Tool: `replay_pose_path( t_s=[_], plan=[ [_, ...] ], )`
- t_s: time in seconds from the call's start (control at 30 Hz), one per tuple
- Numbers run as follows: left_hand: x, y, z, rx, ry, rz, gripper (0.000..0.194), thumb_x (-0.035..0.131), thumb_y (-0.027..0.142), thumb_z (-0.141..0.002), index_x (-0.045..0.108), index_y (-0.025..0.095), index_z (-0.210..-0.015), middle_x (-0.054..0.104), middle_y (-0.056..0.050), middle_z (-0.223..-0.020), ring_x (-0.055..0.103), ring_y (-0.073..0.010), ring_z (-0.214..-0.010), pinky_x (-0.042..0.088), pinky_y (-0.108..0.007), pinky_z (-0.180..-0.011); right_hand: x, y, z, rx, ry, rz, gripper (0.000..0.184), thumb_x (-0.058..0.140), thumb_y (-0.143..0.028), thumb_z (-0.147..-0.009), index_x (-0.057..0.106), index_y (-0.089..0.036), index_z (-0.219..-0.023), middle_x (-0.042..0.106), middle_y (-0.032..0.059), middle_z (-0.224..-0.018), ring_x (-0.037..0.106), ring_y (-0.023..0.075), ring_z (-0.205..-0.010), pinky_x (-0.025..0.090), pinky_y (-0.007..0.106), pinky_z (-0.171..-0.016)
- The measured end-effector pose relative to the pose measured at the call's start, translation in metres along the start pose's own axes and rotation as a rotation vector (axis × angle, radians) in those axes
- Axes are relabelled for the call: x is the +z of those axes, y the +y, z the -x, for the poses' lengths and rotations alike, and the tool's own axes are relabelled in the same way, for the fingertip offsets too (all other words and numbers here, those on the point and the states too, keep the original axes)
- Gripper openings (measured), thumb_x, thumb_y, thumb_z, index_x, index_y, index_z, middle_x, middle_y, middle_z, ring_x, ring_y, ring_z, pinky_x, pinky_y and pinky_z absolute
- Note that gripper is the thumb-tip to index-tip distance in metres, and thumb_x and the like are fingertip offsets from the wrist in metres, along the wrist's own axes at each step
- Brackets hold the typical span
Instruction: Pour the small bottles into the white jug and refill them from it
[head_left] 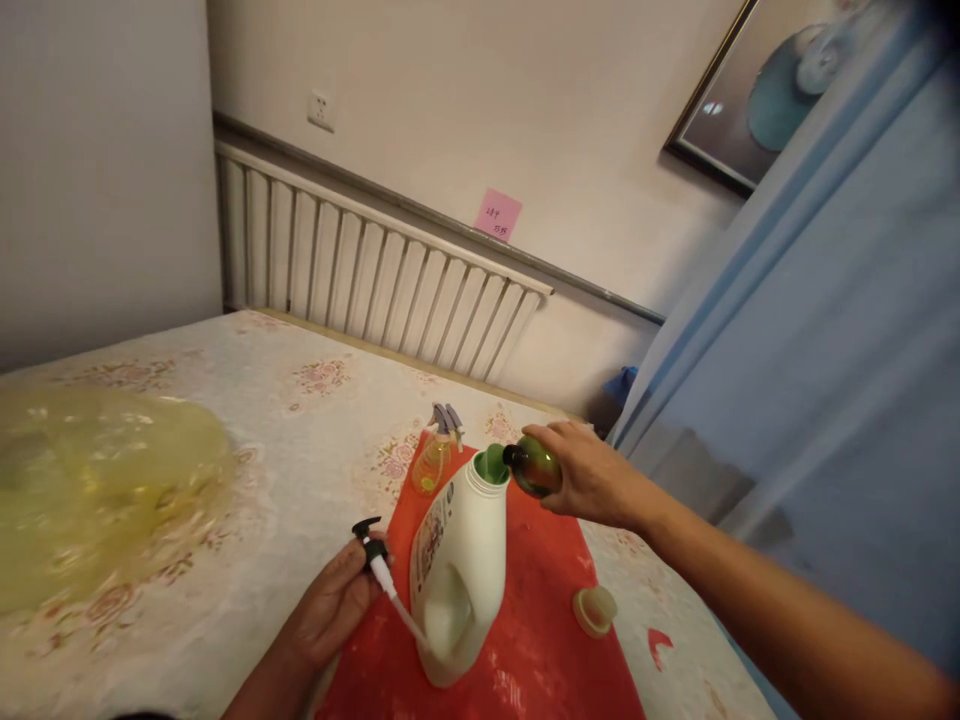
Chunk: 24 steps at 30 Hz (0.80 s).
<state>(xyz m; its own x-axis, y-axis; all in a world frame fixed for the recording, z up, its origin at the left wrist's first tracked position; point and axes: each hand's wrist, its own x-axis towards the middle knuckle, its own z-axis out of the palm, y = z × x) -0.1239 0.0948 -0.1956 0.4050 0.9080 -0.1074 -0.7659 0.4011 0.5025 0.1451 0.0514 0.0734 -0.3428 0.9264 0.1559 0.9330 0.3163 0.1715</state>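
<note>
A white jug (457, 575) with a handle stands upright on a red mat (540, 640), a green funnel (493, 466) in its open mouth. My right hand (589, 475) is closed on a small green bottle (534, 466), tipped on its side with its neck at the funnel. My left hand (334, 600) is closed on a black pump head (373, 541) whose white tube slants down to the jug's base. A yellow spray bottle (435, 455) lies at the mat's far edge. A pale cap (594, 610) rests on the mat to the right.
The mat lies on a table with a floral cloth (300, 440). A crumpled yellow plastic bag (97, 480) lies at the left. A white radiator (375, 270) lines the wall behind. A blue curtain (825, 330) hangs at the right.
</note>
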Motion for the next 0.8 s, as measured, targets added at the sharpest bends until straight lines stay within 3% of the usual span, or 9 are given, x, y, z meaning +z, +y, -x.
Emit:
replay_pose_path(
  t_s=[0.1,0.23,0.37,0.47,0.63,0.8],
  plan=[
    [0.025,0.012,0.015,0.067,0.03,-0.026,0.034,0.081,0.025,-0.067,0.069,0.016,-0.097,0.069,-0.002,-0.085,0.065,-0.0134,-0.077,0.055,-0.022,-0.072,0.019,0.01,0.019,0.091,0.044,-0.273,0.079,0.076,-0.03,-0.058,0.046,-0.024,-0.132,0.058,0.0082,-0.116,0.054,0.028,-0.104,0.043,0.039,-0.088],
    [0.081,0.031,0.033,0.191,0.036,-0.101,0.037,0.082,0.03,-0.065,0.07,0.016,-0.097,0.069,-0.003,-0.083,0.063,-0.0148,-0.079,0.054,-0.024,-0.073,0.047,0.009,0.051,0.151,0.08,-0.547,0.076,0.072,-0.022,-0.057,0.048,-0.025,-0.129,0.059,0.0058,-0.119,0.057,0.0271,-0.106,0.043,0.04,-0.093],
    [0.141,0.038,0.046,0.32,0.024,-0.25,0.034,0.08,0.028,-0.067,0.069,0.017,-0.098,0.067,-0.002,-0.084,0.061,-0.0129,-0.08,0.052,-0.023,-0.075,0.075,-0.002,0.084,0.184,0.096,-0.683,0.078,0.072,-0.023,-0.056,0.047,-0.025,-0.131,0.058,0.0067,-0.123,0.055,0.029,-0.112,0.043,0.043,-0.096],
    [0.172,0.033,0.051,0.394,-0.009,-0.338,0.032,0.08,0.026,-0.067,0.069,0.018,-0.096,0.067,-0.001,-0.085,0.061,-0.0119,-0.079,0.051,-0.023,-0.077,0.088,-0.011,0.105,0.188,0.113,-0.702,0.079,0.073,-0.024,-0.056,0.047,-0.026,-0.131,0.058,0.0061,-0.123,0.055,0.0284,-0.111,0.044,0.042,-0.096],
    [0.199,0.02,0.056,0.427,-0.052,-0.434,0.029,0.077,0.026,-0.069,0.068,0.02,-0.095,0.068,0.001,-0.085,0.061,-0.0124,-0.08,0.048,-0.025,-0.08,0.088,-0.02,0.124,0.126,0.163,-0.718,0.076,0.072,-0.019,-0.058,0.047,-0.025,-0.13,0.058,0.0064,-0.123,0.054,0.0265,-0.111,0.042,0.039,-0.097],
    [0.206,0.007,0.054,0.43,-0.085,-0.554,0.026,0.073,0.026,-0.072,0.066,0.02,-0.096,0.069,0.0,-0.086,0.06,-0.0154,-0.083,0.044,-0.028,-0.082,0.079,-0.027,0.134,0.124,0.169,-0.732,0.072,0.072,-0.017,-0.058,0.048,-0.028,-0.126,0.059,0.005,-0.119,0.054,0.0272,-0.109,0.044,0.04,-0.093]
  ],
)
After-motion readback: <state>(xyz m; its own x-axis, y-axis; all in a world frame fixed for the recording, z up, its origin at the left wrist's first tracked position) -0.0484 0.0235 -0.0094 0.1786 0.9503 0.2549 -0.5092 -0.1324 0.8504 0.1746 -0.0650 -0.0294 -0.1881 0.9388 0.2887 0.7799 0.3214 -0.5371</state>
